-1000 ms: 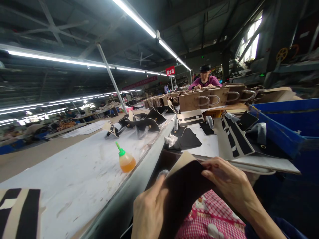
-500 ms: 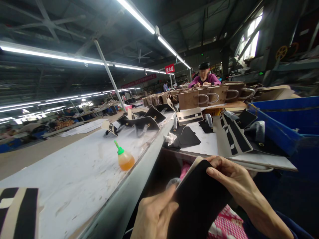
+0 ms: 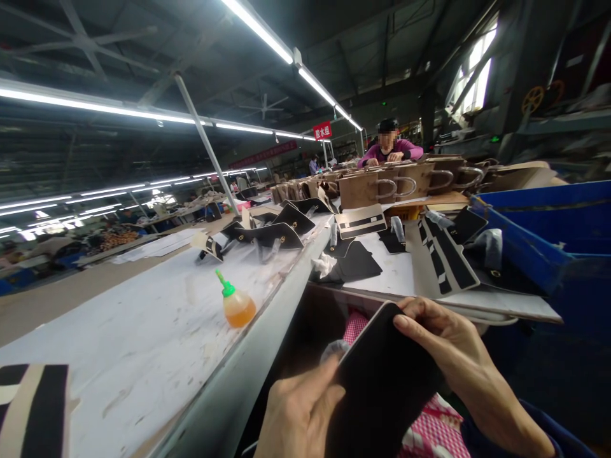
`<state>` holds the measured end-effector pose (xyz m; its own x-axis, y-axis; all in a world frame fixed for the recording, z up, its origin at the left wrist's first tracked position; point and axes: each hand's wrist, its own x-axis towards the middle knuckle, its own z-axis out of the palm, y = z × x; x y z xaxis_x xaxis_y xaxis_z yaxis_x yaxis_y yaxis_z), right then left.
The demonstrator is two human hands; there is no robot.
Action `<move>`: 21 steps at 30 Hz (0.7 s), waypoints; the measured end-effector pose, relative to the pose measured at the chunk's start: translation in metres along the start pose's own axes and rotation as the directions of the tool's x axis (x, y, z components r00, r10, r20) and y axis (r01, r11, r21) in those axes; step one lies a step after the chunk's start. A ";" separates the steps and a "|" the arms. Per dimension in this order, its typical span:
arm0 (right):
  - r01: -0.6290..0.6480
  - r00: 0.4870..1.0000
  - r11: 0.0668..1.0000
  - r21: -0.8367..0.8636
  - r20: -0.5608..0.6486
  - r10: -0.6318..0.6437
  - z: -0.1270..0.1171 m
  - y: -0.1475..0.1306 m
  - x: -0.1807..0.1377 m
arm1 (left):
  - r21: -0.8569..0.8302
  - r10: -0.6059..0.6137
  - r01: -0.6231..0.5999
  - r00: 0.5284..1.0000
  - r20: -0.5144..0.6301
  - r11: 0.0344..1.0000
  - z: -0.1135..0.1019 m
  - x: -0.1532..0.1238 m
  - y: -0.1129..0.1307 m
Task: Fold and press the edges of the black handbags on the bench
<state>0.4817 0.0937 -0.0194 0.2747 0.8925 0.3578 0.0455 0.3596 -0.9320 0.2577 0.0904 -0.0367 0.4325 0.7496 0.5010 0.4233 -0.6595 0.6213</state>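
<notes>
Between my hands is a black panel [image 3: 382, 375] with a pale edge, tilted above my lap. My left hand [image 3: 303, 404] pinches its left edge, thumb on the black face. At the top right corner, my right hand [image 3: 442, 334] grips it between thumb and fingers. A piece of clear plastic wrap [image 3: 335, 348] shows just behind the panel by my left fingers. Below it lies red-and-white checked cloth [image 3: 436, 426]. To the left, a squeeze bottle [image 3: 238, 310] with a green nozzle and amber liquid stands on the white-covered table [image 3: 157, 343].
Black bag pieces [image 3: 272, 232] with metal clasps lie farther up the table. More black and beige panels [image 3: 443, 254] rest on the side board, beside a blue bin [image 3: 529, 216]. Brown bags [image 3: 363, 191] stand in rows before a co-worker [image 3: 391, 149].
The panel's two layers at the top edge, slightly apart before, now look closed together. My hands keep nearly the same hold. The view has shifted slightly.
</notes>
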 end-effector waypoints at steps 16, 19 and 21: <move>0.137 0.989 0.989 -0.053 0.061 -0.133 0.000 0.004 -0.001 | 0.514 0.437 -0.255 0.857 -0.271 0.819 0.044 0.022 0.002; 0.155 0.985 0.987 -0.049 0.089 -0.151 -0.001 0.005 0.001 | 0.295 0.341 -0.259 0.900 -0.272 0.920 0.041 0.017 0.002; 0.157 0.983 0.987 -0.031 0.103 -0.153 0.000 0.005 0.001 | 0.112 0.217 -0.193 0.940 -0.265 0.975 0.039 0.014 0.005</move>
<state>0.4824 0.0960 -0.0241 0.1644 0.8501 0.5004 0.1175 0.4868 -0.8656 0.2966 0.0953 -0.0504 0.2874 0.5763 0.7650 0.4183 -0.7940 0.4410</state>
